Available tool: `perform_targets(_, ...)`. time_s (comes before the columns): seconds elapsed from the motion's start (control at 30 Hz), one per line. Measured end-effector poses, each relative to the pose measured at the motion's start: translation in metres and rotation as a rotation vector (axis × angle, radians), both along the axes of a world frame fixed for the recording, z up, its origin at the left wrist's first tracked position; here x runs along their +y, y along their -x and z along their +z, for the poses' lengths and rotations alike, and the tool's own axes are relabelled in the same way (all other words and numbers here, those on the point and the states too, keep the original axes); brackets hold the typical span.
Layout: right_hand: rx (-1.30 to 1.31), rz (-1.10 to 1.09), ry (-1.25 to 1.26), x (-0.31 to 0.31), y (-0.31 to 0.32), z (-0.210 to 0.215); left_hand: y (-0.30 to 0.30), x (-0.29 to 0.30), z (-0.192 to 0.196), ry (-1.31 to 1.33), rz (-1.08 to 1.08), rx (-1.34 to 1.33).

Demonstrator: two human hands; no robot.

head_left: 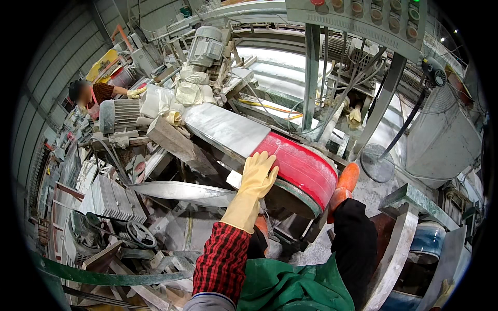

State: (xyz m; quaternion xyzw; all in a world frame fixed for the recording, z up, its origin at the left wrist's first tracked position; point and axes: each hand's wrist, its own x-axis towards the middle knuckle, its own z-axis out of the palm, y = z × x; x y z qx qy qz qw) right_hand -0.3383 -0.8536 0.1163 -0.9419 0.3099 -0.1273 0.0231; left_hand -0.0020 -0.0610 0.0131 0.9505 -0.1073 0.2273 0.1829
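Observation:
My left hand [254, 179], in a pale yellow rubber glove and with a red-and-black checked sleeve behind it, lies with fingers stretched out at the near edge of a red belt [301, 166]. Its fingertips touch the belt's surface, and nothing shows in its grasp. The red belt curves over a rounded machine end. Directly behind it, a long grey-white slab [225, 127] lies flat along the same machine. At the lower right rim, a small yellowish patch [445, 293] beside a grey slab [441, 272] may be my right glove; its fingers cannot be made out.
My orange boots [348, 179] stand by the belt's end. A co-worker [93, 96] leans over machinery at the far left. A control panel [363, 23] hangs upper right, near a fan [433, 72]. Stacked slabs [111, 194] and a handwheel [141, 235] are at left.

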Motion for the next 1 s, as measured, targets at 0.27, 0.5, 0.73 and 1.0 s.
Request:
perform_targets(0.27,0.033,-0.038,0.030,0.015,-0.001,0.004,0.003,0.000,-0.002,-0.009,0.031,0.027)
perform_targets(0.5,0.049,-0.068,0.027,0.027,-0.004,0.009,0.002,0.001,-0.002,-0.006,0.025,0.036)
perform_targets(0.73,0.054,-0.040,0.053,0.016,-0.002,0.005,0.004,0.001,0.004,0.036,0.035,0.159)
perform_targets(1.0,0.062,-0.005,0.091,-0.007,0.006,-0.002,0.003,0.001,0.001,0.034,0.018,0.108)
